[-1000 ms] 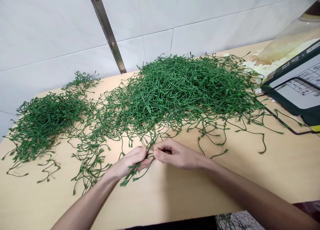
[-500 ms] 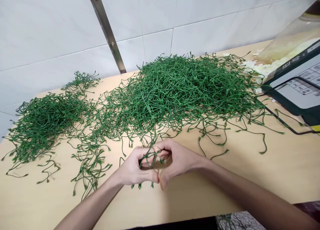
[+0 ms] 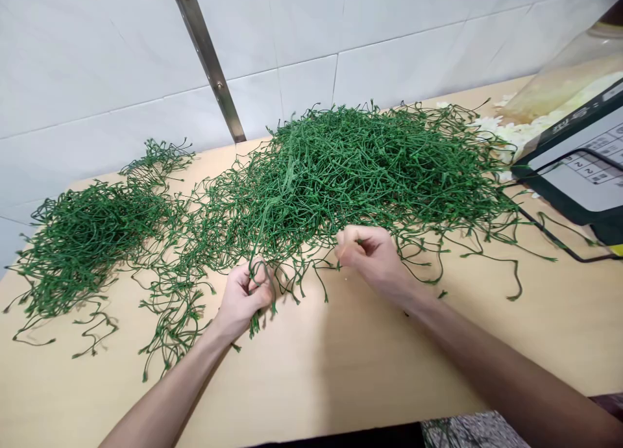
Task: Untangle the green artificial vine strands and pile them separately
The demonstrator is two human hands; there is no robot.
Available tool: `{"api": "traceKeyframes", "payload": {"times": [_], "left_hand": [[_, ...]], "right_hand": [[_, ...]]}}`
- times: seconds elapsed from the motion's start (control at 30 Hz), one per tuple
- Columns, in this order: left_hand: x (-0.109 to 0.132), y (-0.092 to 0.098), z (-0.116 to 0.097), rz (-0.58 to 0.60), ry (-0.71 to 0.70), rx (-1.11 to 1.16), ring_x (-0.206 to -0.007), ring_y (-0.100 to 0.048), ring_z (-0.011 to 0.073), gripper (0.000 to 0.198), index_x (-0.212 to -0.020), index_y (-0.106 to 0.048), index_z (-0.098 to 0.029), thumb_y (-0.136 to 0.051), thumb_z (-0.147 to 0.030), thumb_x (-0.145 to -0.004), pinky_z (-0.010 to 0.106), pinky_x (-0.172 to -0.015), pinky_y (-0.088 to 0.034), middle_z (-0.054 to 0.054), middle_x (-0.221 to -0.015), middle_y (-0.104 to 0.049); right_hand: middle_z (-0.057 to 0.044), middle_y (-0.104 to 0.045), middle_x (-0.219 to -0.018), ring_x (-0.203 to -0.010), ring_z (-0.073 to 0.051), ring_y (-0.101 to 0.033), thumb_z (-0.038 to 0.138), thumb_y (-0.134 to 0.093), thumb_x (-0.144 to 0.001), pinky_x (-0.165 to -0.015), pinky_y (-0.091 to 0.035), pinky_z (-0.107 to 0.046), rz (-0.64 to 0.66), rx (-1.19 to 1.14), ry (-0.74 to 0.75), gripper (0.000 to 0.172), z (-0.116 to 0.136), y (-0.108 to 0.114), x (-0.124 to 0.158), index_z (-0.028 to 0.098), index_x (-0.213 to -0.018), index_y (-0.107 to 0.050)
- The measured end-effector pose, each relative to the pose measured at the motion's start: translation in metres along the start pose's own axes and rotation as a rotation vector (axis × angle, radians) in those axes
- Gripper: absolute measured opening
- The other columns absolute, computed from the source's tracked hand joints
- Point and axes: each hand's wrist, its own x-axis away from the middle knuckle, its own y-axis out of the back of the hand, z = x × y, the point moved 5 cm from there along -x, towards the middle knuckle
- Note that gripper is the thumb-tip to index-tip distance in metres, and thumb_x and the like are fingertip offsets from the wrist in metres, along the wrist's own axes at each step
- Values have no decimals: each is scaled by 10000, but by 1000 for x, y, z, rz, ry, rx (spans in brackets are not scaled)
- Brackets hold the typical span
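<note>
A big tangle of green plastic stems covers the middle and back of the light wooden table. A smaller heap of the same stems lies at the left. My left hand is closed round a bunch of green stems that still runs up into the big pile. My right hand sits at the pile's front edge with its fingers curled in a pinch; what it pinches is too small to make out.
A dark green scale with a keypad stands at the right, its black cable trailing across the table. Behind it lie white petals and a clear bag. A metal bracket slants down the white tiled wall.
My hands were together at the table's front, working one stem cluster. They have moved apart: the left now grips a bunch lower left, the right has moved up to the pile's edge.
</note>
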Motion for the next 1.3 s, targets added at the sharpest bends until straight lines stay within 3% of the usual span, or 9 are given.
{"api": "traceKeyframes", "payload": {"times": [0.1,0.23,0.3,0.4,0.57,0.67,0.83,1.03,1.3], "left_hand": [[-2,-3,0,-17,72,78,-500,-304,102,620,-573,-395,-200,-552,-781,-724,252,-487,-288,-45,-505,-325],[-3,-7,-1,-61,126,75,-574,-425,125,461,-692,-630,-134,-591,-575,-818,260,-537,-345,27,-619,-530],[-2,-6,0,-58,132,29,-609,-443,126,442,-848,-718,-123,-615,-551,-821,249,-541,-350,42,-706,-580],[0,-5,0,-31,87,-129,-666,-464,136,439,-1009,-748,-155,-616,-540,-845,245,-575,-374,51,-786,-605],[1,-12,-2,53,54,-206,-655,-475,131,414,-925,-758,-134,-744,-505,-743,245,-584,-394,48,-743,-622],[0,-14,0,26,113,-147,-536,-394,85,403,-881,-748,-119,-829,-438,-649,224,-498,-328,-1,-608,-566],[-2,-13,-1,-18,142,-79,-457,-323,54,319,-754,-725,-118,-888,-307,-556,205,-440,-248,-62,-466,-447],[-2,-14,0,-32,128,-39,-521,-412,58,345,-868,-716,-113,-854,-308,-620,191,-497,-331,-7,-625,-609],[-1,-10,3,-7,76,-98,-483,-345,45,291,-759,-646,-136,-787,-388,-725,174,-463,-255,-57,-536,-461]], "right_hand": [[-24,-567,-732,-524,-86,-353,592,-515,-911,-445,-255,-252,-170,97,-10,445,5,16,-4,182,-777,-624],[-98,-550,-1359,-457,-38,-276,416,-564,-930,-411,-251,-273,-318,410,59,421,13,20,1,253,-1319,-561],[-112,-559,-1351,-453,-32,-282,347,-610,-905,-443,-300,-284,-358,556,183,342,21,17,5,223,-1222,-639],[-85,-688,-912,-495,-72,-392,334,-631,-882,-474,-321,-285,-280,541,245,214,22,7,6,164,-774,-704],[-7,-574,-574,-465,-76,-377,428,-724,-790,-414,-231,-241,235,281,-145,278,-3,-23,9,157,-729,-723],[20,-542,-528,-469,-66,-385,412,-804,-706,-417,-242,-213,397,214,-249,272,-11,-34,16,152,-698,-725],[42,-526,-515,-444,-52,-401,330,-795,-708,-414,-279,-192,419,186,-311,219,-15,-40,19,138,-703,-688],[15,-543,-570,-512,-77,-468,261,-662,-761,-490,-364,-204,428,231,-332,156,-10,-37,18,134,-684,-617],[-39,-546,-949,-573,-44,-472,273,-693,-777,-504,-384,-211,323,215,-76,142,-1,-30,10,146,-754,-632]]}}
